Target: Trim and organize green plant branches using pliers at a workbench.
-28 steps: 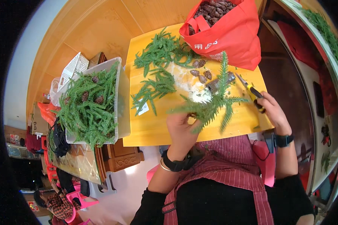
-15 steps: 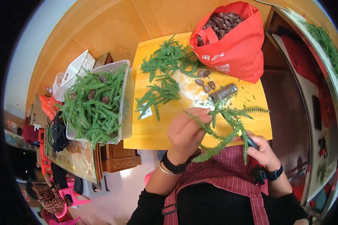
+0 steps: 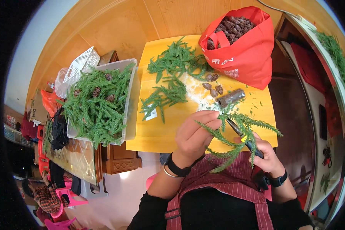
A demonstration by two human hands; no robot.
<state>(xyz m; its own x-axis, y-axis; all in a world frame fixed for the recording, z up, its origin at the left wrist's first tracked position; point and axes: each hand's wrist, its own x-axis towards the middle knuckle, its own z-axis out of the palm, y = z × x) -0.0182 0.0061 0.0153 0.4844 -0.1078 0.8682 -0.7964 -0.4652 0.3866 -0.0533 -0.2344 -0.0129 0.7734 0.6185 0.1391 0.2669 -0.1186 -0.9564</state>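
Observation:
My left hand pinches the stem end of a green artificial pine sprig, whose several needled fronds spread toward the right and down. Closed around the dark handle of a slim tool is my right hand. The tool has a yellow mark and a long narrow metal end that points up to the stem by my left fingertips; fronds hide part of it, and I cannot tell its exact kind. Just beyond my hands lies a dark brown cylinder, with a few small pine cones near it.
Loose green sprigs and white powder lie on the yellow board. A red bag full of pine cones stands at its far right. To the left, a clear plastic bin holds greenery and cones. A cabinet stands on the right.
The tool has come up between the fronds, its metal end now at the stem by my left fingers. The sprig has shifted slightly right, and the whole view has shifted a little.

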